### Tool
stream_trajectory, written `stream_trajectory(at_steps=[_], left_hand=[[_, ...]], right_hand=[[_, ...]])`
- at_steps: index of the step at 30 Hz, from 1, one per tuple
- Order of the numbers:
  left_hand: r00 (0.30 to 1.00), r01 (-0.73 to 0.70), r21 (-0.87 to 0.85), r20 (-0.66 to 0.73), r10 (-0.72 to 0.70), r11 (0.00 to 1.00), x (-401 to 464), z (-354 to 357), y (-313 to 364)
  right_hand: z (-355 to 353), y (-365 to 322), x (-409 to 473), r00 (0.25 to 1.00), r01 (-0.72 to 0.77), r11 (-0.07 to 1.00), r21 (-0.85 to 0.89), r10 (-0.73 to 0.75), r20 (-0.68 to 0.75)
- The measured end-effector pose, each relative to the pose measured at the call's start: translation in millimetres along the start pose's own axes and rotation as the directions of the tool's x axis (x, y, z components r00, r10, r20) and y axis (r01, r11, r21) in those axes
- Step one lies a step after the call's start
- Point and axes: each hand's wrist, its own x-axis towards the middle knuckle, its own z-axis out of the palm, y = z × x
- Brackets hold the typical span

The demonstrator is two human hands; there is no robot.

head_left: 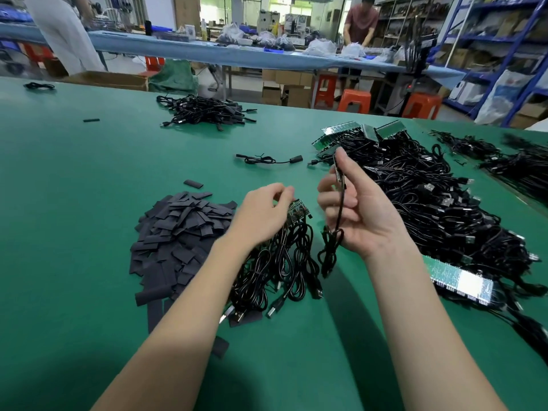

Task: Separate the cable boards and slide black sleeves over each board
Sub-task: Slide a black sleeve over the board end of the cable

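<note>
Green table point(89, 232): left hand point(262, 213) pinches board strip point(298, 212) at centre; right hand point(353, 209) grips single board point(338, 170) (cable dangling); sleeves point(181, 232) lower left.

I am looking into a factory assembly workshop. A wide green work table point(89, 179) carries heaps of black cables point(430, 203) and a pile of cut black sleeves point(178, 232). Behind it runs a long blue bench point(207, 51) with bagged parts, orange stools point(354, 100), cardboard boxes point(293, 87) and blue storage shelving point(489, 40).
</note>
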Motion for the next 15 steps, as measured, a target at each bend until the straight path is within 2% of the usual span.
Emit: stream_trajectory(at_steps=[4,6,8,11,15], left_hand=[[0.994,-0.002,-0.185,-0.110,-0.018,0.983,-8.9,22.2,14.4],[0.983,0.059,-0.361,-0.141,-0.117,0.931,-8.3,26.8,24.7],[0.969,0.103,-0.458,-0.154,-0.193,0.883,-7.9,25.3,31.9],[0.968,0.126,-0.640,-0.088,-0.236,0.758,-10.4,13.9,37.7],[0.988,0.091,-0.758,-0.014,-0.155,0.646,-34.6,8.3,39.6]], right_hand=[[7.6,18.1,8.6,0.995,-0.048,0.999,-0.019,0.046,-0.086],[8.2,24.9,11.4,0.989,-0.056,0.998,-0.013,0.054,-0.136],[5.1,25.4,13.6,0.979,-0.038,0.999,-0.009,0.035,-0.203],[-0.5,22.6,14.4,0.952,0.009,0.999,-0.035,-0.019,-0.306],[-2.4,24.1,15.6,0.934,0.057,0.995,-0.086,-0.084,-0.347]])
